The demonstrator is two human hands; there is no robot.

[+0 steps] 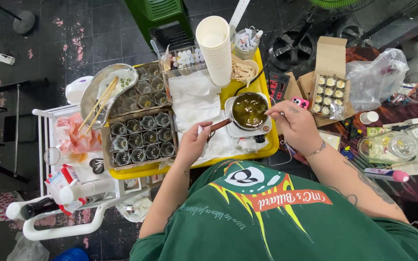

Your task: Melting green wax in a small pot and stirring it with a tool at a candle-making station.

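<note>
Yellow tray (262,151) with small pot (249,111)

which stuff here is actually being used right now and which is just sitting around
In use: left hand on the pot's wooden handle; small pot of dark liquid; right hand at its rim.

Lying about: stack of paper cups; chopsticks in a metal tray; box of small filled cups; plastic bag.

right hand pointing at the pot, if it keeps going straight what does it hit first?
Most likely the small pot of dark liquid: the right hand points left, fingertips already at its rim. Height above the rim is unclear from this overhead view.
</note>
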